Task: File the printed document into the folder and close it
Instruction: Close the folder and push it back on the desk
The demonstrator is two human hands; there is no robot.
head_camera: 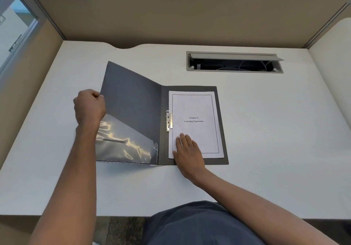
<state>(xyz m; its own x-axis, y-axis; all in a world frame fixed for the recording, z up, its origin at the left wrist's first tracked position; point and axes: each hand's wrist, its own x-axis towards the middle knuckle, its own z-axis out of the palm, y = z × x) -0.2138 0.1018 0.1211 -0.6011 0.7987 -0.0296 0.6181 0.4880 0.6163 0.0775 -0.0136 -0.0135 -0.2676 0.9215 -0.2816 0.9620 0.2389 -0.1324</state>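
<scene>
Holding the front cover point(131, 100) of the dark folder point(221, 130) by its outer edge, the left hand point(89, 108) had its fingers point(96, 93) pinched shut on that edge, the cover raised at a slant off the worktop point(266, 149). A clear plastic pocket point(125, 146) on the cover's inside caught the light.

The printed document point(195, 108), headed "Chapter 6 Learning Experience", lay flat on the folder's back half, its left margin under the metal clip point(169, 121) beside the spine. The right hand point(187, 152) rested on the page's lower left corner, fingers extended and pressing flat, gripping nothing. That pressure probably kept the sheet and the folder from sliding while the cover swung over.

Filing looked done, though whether the clip was fully latched could not be told. Closing remained: the right hand would have to slide clear before the cover came down.

Behind, a cable hatch point(234, 62) stood open in the worktop, well apart from the folder.
</scene>
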